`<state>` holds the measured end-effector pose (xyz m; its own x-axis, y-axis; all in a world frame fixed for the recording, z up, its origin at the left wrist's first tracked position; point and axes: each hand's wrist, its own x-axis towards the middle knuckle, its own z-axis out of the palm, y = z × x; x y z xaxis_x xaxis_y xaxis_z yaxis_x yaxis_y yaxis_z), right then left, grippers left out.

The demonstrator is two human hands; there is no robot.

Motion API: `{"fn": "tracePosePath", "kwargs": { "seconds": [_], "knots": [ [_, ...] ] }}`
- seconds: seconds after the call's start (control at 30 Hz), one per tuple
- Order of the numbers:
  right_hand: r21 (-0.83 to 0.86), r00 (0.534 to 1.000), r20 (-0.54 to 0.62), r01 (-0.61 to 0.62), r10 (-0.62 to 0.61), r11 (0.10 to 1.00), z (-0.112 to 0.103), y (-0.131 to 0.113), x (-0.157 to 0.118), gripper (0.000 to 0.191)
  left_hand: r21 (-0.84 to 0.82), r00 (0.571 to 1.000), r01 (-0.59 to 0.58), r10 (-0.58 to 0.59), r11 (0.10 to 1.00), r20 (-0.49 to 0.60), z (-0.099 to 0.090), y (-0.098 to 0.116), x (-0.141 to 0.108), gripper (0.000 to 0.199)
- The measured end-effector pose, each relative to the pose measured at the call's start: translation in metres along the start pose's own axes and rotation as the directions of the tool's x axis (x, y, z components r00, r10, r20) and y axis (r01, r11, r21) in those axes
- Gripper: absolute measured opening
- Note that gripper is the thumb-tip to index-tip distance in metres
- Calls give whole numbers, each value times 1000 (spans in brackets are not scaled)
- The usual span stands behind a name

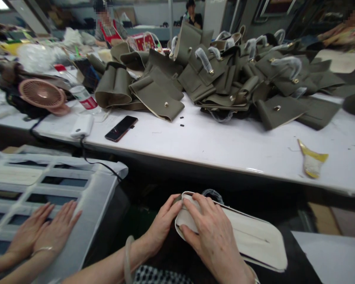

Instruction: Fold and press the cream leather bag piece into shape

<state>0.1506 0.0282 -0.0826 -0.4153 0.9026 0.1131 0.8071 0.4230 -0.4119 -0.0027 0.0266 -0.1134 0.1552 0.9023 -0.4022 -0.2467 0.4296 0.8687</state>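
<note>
1. White crate [99, 201] bears a co-worker's hands [51, 236], laid flat
2. Left hand [158, 227], fingers partly curled, grips the cream piece [254, 234] by its left end before the bench [239, 148], probably steadying it
3. Right hand [211, 228], fingers spread, clasps that end too, perhaps keeping its edges together

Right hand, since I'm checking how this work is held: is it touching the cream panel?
Touching. The head view shows the right hand over the cream panel, thumb and fingers resting on its surface.
</note>
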Motion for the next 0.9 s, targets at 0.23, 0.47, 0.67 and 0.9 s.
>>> {"fn": "tracePosePath", "kwargs": {
  "seconds": [0.23,0.47,0.67,0.9],
  "knots": [
    [55,999,-50,-18,21,998,3,4,-2,67,15,999,16,-15,1000,-42,1,-9,6,31],
    [413,976,-73,-156,203,898,10,-2,-9,59,-79,996,52,-46,996,74,-8,-12,2,36],
    [924,747,-237,-23,620,381,-8,17,-49,36,166,971,96,-129,982,201,-25,1,8,57],
    [997,179,-30,73,983,17,19,111,-128,32,627,670,-739,371,247,643,11,40,22,38]
  ]
}}
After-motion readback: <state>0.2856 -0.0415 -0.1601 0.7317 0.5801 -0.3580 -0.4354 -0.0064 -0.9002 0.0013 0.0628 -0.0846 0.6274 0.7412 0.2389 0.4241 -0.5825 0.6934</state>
